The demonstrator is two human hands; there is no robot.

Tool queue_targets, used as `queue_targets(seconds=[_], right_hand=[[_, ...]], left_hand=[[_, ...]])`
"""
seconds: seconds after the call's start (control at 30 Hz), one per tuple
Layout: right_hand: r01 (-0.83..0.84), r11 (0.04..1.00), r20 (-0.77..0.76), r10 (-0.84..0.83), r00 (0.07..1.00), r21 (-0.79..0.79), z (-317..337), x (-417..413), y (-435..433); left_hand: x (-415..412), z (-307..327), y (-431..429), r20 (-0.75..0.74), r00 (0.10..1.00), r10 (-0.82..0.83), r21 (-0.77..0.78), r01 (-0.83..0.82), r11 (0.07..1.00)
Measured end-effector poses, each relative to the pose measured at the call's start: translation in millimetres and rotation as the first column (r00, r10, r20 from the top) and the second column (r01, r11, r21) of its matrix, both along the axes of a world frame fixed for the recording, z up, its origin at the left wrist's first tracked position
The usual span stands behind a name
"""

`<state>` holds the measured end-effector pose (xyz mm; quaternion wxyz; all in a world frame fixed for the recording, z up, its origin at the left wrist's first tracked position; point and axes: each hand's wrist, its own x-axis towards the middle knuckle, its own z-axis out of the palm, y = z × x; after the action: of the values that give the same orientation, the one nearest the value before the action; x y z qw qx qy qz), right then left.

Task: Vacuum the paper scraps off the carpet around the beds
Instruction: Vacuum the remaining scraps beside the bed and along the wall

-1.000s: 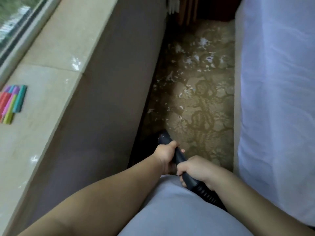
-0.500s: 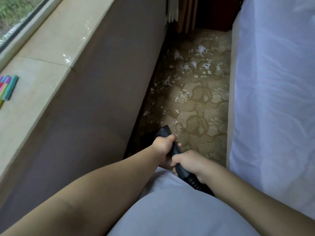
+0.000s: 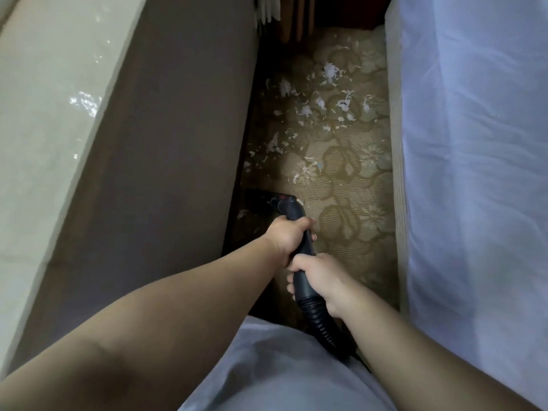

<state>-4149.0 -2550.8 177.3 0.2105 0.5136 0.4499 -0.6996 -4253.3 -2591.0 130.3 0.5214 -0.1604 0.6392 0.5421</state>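
Observation:
A black vacuum handle (image 3: 303, 252) with a ribbed hose (image 3: 323, 324) points down at the patterned beige carpet (image 3: 355, 209). My left hand (image 3: 286, 235) grips the handle near its upper bend. My right hand (image 3: 318, 277) grips it lower, just above the ribbed hose. The dark nozzle head (image 3: 261, 198) sits on the carpet by the brown wall panel. White paper scraps (image 3: 321, 100) lie scattered further along the carpet strip, with a smaller cluster of scraps (image 3: 305, 172) just beyond the nozzle.
A white-sheeted bed (image 3: 474, 173) bounds the narrow strip on the right. A brown wall panel (image 3: 166, 161) under a pale stone window ledge (image 3: 44, 120) bounds it on the left. Dark wooden furniture (image 3: 299, 19) closes the far end.
The view has tilted right and forward, so the coloured markers on the ledge have left the frame. The nozzle head now shows on the carpet, nearer the scraps. Both hands keep their grip.

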Motion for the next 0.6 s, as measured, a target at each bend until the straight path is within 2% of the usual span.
queue_targets(seconds=[0.23,0.6], right_hand=[[0.126,0.992,-0.005,-0.126,0.992,0.025,-20.6,-125.9,22.7],[0.104,0.978,-0.021,-0.101,0.995,0.181,-48.9,-245.2,81.9]], left_hand=[[-129.6,-14.7,38.0,-0.023,0.991,-0.130,-0.003,0.130,0.991],[-248.9,-36.1,109.7,-0.039,0.994,-0.105,0.014,0.106,0.994]])
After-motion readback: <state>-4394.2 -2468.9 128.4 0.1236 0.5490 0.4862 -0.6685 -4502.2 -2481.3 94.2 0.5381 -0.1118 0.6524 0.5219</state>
